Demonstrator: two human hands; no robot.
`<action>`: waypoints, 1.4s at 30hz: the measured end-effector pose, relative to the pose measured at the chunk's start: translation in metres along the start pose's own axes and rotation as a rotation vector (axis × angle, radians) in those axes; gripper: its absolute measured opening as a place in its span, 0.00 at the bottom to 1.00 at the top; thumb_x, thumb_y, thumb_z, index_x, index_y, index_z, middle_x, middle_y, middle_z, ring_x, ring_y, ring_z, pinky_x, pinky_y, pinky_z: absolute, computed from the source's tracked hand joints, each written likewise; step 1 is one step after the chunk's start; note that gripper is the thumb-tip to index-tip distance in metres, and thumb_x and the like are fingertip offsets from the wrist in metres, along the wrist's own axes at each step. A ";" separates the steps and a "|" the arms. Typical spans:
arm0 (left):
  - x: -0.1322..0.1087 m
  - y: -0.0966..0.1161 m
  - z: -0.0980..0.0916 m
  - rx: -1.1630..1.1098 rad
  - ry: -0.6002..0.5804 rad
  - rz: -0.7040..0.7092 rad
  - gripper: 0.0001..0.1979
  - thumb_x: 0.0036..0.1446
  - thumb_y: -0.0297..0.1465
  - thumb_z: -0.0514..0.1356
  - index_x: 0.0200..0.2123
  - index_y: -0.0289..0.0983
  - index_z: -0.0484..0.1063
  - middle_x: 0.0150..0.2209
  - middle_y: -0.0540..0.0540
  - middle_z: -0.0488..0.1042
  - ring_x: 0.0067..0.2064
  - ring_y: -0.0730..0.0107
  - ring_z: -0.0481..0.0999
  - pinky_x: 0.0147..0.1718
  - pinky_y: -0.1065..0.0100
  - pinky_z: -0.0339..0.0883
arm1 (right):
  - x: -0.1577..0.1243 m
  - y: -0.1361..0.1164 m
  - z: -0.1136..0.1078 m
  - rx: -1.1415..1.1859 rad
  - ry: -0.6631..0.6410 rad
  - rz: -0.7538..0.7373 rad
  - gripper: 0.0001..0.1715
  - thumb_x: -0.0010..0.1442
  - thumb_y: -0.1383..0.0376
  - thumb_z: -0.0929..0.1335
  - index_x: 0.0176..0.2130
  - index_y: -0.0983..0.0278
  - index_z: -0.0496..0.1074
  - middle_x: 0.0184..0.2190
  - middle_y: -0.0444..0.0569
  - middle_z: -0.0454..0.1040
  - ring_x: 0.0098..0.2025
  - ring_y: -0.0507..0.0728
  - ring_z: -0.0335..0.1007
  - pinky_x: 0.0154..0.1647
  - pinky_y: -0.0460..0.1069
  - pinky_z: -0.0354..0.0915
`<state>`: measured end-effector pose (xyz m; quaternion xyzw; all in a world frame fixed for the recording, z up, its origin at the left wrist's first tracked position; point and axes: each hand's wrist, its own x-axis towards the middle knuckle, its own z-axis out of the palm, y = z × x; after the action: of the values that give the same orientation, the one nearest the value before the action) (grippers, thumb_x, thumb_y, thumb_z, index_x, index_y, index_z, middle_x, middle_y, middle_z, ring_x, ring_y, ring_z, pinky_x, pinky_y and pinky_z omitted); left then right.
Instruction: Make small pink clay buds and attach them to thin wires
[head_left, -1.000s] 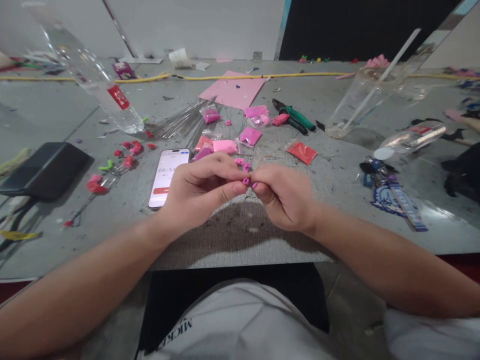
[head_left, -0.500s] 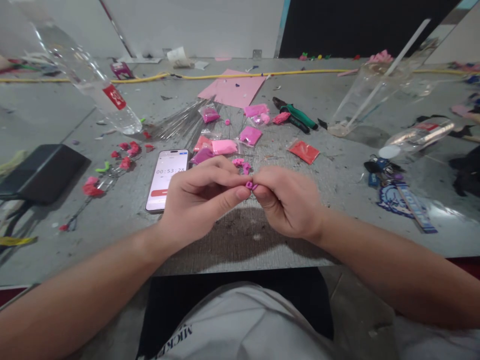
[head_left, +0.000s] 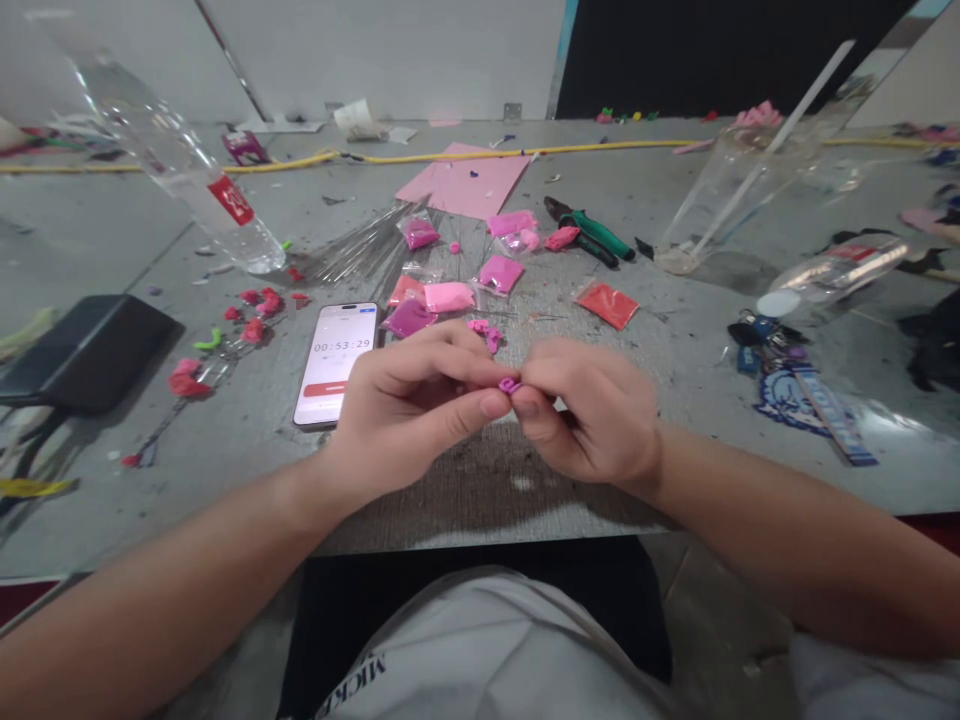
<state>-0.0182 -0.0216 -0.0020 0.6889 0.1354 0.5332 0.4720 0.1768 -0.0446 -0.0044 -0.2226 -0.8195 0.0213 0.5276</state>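
Above the near edge of the grey worktable [head_left: 675,330], head view: left hand [head_left: 405,405] and right hand [head_left: 592,410], fingertips pinched together on one small pink clay piece [head_left: 509,385]. Just beyond lie a white smartphone [head_left: 335,362] showing a timer and small plastic packets of pink clay [head_left: 450,295].

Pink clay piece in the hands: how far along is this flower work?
Done: several small red and pink flowers lie left of the phone. In hand: the left hand and right hand pinch one tiny pink clay piece between their fingertips. Left: clay bags and a bundle of wire stems lie unused, so probably more remain.
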 end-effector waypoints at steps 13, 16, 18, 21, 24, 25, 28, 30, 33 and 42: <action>0.000 0.003 0.001 -0.096 -0.062 -0.077 0.10 0.64 0.29 0.71 0.45 0.48 0.88 0.34 0.45 0.76 0.34 0.71 0.75 0.29 0.69 0.72 | 0.000 0.001 0.003 0.059 0.044 -0.040 0.14 0.77 0.64 0.65 0.36 0.59 0.66 0.25 0.41 0.70 0.27 0.51 0.66 0.28 0.48 0.65; -0.001 0.003 0.000 -0.110 -0.080 -0.083 0.11 0.66 0.28 0.69 0.48 0.48 0.88 0.35 0.45 0.77 0.34 0.72 0.74 0.28 0.70 0.70 | 0.001 0.001 0.003 0.070 0.030 -0.045 0.16 0.78 0.63 0.65 0.35 0.59 0.65 0.25 0.41 0.70 0.26 0.51 0.64 0.29 0.48 0.65; -0.001 0.004 0.000 -0.113 -0.090 -0.082 0.12 0.66 0.28 0.69 0.48 0.48 0.88 0.35 0.45 0.76 0.34 0.72 0.74 0.28 0.70 0.70 | 0.001 0.001 0.002 0.063 0.023 -0.047 0.17 0.78 0.63 0.65 0.33 0.59 0.64 0.24 0.40 0.68 0.25 0.51 0.62 0.28 0.48 0.63; -0.001 0.004 -0.001 -0.108 -0.111 -0.088 0.11 0.67 0.28 0.68 0.48 0.48 0.88 0.35 0.44 0.76 0.34 0.71 0.74 0.28 0.70 0.70 | 0.001 0.001 0.001 0.039 0.018 -0.056 0.19 0.78 0.63 0.65 0.32 0.59 0.63 0.23 0.39 0.64 0.25 0.50 0.59 0.27 0.48 0.60; -0.001 0.005 -0.002 -0.109 -0.131 -0.095 0.11 0.67 0.29 0.68 0.49 0.48 0.88 0.36 0.44 0.77 0.35 0.70 0.75 0.29 0.70 0.71 | 0.002 0.000 0.000 0.014 0.008 -0.062 0.20 0.78 0.62 0.65 0.31 0.59 0.62 0.22 0.39 0.62 0.24 0.50 0.58 0.26 0.47 0.59; -0.001 0.005 -0.003 -0.109 -0.140 -0.098 0.11 0.67 0.29 0.68 0.49 0.48 0.88 0.37 0.43 0.77 0.35 0.70 0.75 0.29 0.70 0.72 | 0.002 0.000 0.000 0.013 0.006 -0.061 0.20 0.78 0.62 0.65 0.31 0.59 0.62 0.22 0.39 0.62 0.24 0.50 0.58 0.26 0.47 0.59; 0.000 0.006 -0.005 -0.107 -0.179 -0.095 0.11 0.67 0.29 0.68 0.50 0.46 0.88 0.37 0.43 0.78 0.35 0.70 0.77 0.30 0.70 0.74 | 0.002 0.001 -0.001 0.031 0.010 -0.068 0.20 0.78 0.60 0.66 0.31 0.59 0.63 0.23 0.39 0.63 0.25 0.50 0.59 0.26 0.47 0.58; 0.003 0.008 -0.005 -0.108 -0.205 -0.079 0.10 0.66 0.29 0.68 0.48 0.45 0.88 0.36 0.43 0.78 0.34 0.71 0.77 0.31 0.70 0.74 | 0.001 0.003 -0.001 0.053 0.000 -0.083 0.20 0.78 0.59 0.66 0.32 0.59 0.64 0.23 0.39 0.64 0.25 0.50 0.60 0.26 0.47 0.58; 0.008 0.011 -0.007 -0.091 -0.234 -0.076 0.07 0.65 0.28 0.69 0.44 0.43 0.88 0.33 0.44 0.78 0.33 0.71 0.77 0.31 0.70 0.74 | 0.000 0.006 -0.002 0.130 -0.009 -0.072 0.21 0.78 0.55 0.66 0.33 0.60 0.66 0.24 0.40 0.65 0.25 0.50 0.60 0.27 0.47 0.58; 0.008 0.002 -0.020 0.612 -0.820 -0.081 0.08 0.70 0.30 0.65 0.45 0.41 0.87 0.38 0.44 0.81 0.38 0.67 0.81 0.38 0.69 0.72 | 0.001 0.040 0.002 0.113 0.171 0.400 0.28 0.78 0.50 0.63 0.28 0.60 0.63 0.21 0.39 0.61 0.23 0.50 0.55 0.27 0.49 0.55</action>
<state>-0.0330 -0.0066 0.0042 0.9422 0.1158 0.1364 0.2833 0.1883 -0.0080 -0.0147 -0.3516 -0.7089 0.1524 0.5921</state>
